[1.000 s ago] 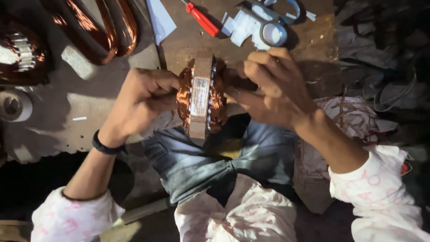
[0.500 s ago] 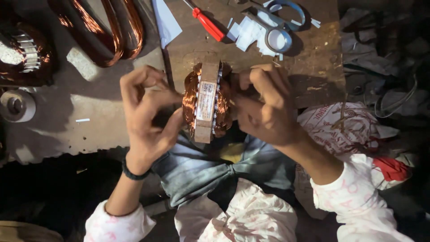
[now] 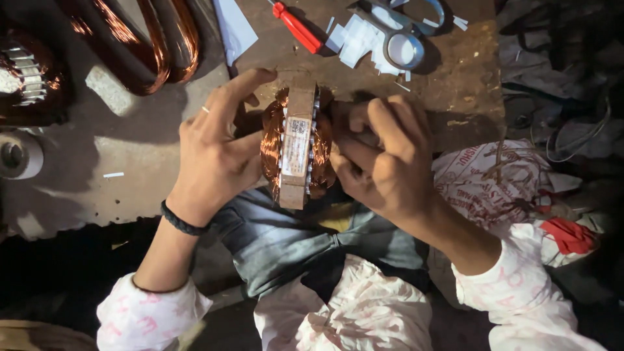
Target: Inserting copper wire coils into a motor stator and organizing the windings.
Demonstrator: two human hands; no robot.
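Fingers (image 3: pixel 390 123) of your right hand (image 3: pixel 383 162) are curled tight against the right face of the motor stator (image 3: pixel 298 146), clenched on its copper winding. Your left hand (image 3: pixel 218 153) grasps the opposite face, index finger stretched over the top edge, palm pressed to the copper. The stator stands on edge between both hands, above your lap and at the near edge of the wooden board (image 3: pixel 455 84). Beyond the stator lie a red screwdriver (image 3: pixel 298 27), scissors (image 3: pixel 396 32) and paper scraps (image 3: pixel 351 42). Left of the stator, well apart, lie copper coils (image 3: pixel 140 45) and a tape roll (image 3: pixel 18 156).
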